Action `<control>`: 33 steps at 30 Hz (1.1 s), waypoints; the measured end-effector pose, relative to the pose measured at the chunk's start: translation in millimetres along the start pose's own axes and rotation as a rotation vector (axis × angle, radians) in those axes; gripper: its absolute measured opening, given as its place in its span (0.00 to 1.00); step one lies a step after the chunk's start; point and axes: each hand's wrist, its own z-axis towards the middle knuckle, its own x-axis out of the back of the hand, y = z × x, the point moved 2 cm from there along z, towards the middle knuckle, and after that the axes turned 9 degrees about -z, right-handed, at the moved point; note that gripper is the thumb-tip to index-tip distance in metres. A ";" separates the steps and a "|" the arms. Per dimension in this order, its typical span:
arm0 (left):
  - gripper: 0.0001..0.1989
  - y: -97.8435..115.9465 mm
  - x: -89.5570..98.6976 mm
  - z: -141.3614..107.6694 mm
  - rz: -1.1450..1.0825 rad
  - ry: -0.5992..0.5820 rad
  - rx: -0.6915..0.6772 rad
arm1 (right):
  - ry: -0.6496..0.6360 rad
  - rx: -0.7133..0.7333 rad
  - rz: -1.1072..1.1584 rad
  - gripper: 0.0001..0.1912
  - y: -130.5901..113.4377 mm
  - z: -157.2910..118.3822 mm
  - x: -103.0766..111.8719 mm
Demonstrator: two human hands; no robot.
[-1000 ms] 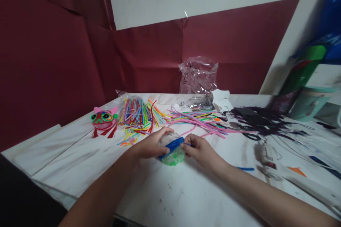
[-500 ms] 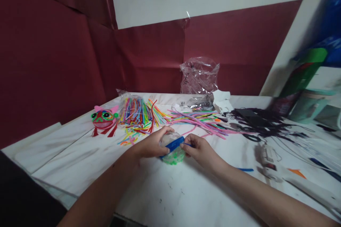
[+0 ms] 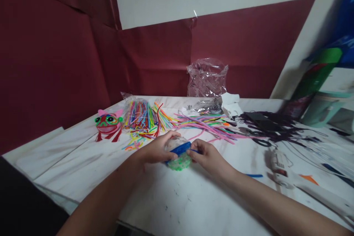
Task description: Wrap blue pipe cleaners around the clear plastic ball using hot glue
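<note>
1. Gripping the clear dome (image 3: 174, 144) from its far-left side, the left hand (image 3: 155, 150) curls closed over the top and pins it down on the white table (image 3: 177, 202). Judgement: keep this hold firm but light, since the shell looks thin and may dent.
2. The right hand (image 3: 208, 156) is pinched shut on the free end of the blue pipe cleaner (image 3: 180, 149), just right of the dome. Judgement: keep the strand taut and pull along its own line so it lies flat against the curve.
3. The blue pipe cleaner runs across the dome's near face, directly above a green pipe-cleaner band (image 3: 179, 163) that forms the base. Judgement: seat each new turn touching the one below, leaving no gap.
4. Beyond the grip, loose coloured pipe cleaners (image 3: 204, 123) lie spread, with a bagged bundle (image 3: 139, 113) to the far left.
5. Further left stands a finished frog figure (image 3: 107, 123); well right of the hands rests a glue gun (image 3: 278, 162).
</note>
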 end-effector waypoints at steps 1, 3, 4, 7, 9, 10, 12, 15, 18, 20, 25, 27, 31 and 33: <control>0.37 -1.2 1.0 0.2 -0.014 0.002 -0.003 | -0.002 0.001 0.007 0.12 0.3 0.2 0.1; 0.37 -4.1 3.0 0.6 -0.039 -0.002 0.000 | -0.010 -0.001 0.022 0.12 0.5 0.5 0.4; 0.38 -5.3 3.7 0.8 -0.049 -0.008 0.006 | -0.013 -0.002 0.028 0.12 0.5 0.6 0.7; 0.41 -6.8 4.7 1.3 -0.065 -0.039 0.007 | -0.018 -0.005 0.033 0.13 0.4 0.7 1.3; 0.43 -6.4 4.4 1.4 -0.084 -0.052 0.001 | -0.019 -0.006 0.028 0.14 0.8 1.0 1.7; 0.43 -6.1 4.0 1.5 -0.095 -0.056 0.003 | -0.019 -0.005 0.023 0.14 0.8 1.2 2.1; 0.43 -5.3 3.2 1.4 -0.105 -0.053 0.020 | -0.020 0.003 0.006 0.14 0.0 1.5 3.7; 0.42 -3.8 3.0 0.8 -0.071 -0.024 0.042 | -0.025 0.026 -0.028 0.13 -4.8 1.4 9.5; 0.39 -2.7 3.5 0.2 -0.034 -0.020 0.028 | -0.037 0.084 -0.107 0.11 -14.0 -0.1 17.6; 0.39 -2.3 3.9 0.3 -0.030 -0.030 0.010 | -0.039 0.147 -0.203 0.10 -20.8 -1.9 22.0; 0.39 -0.1 3.3 1.5 -0.049 -0.041 -0.005 | -0.057 0.255 -0.352 0.09 -34.3 -7.6 27.2; 0.40 0.0 3.0 1.6 -0.066 -0.040 0.014 | -0.045 0.295 -0.389 0.09 -40.4 -8.5 33.3; 0.38 -3.8 4.3 1.0 -0.061 -0.011 0.035 | -0.006 0.345 -0.450 0.11 -50.8 -3.5 62.7; 0.38 -6.6 5.5 0.9 -0.030 0.006 0.019 | -0.079 0.380 -0.493 0.13 -49.9 2.2 79.0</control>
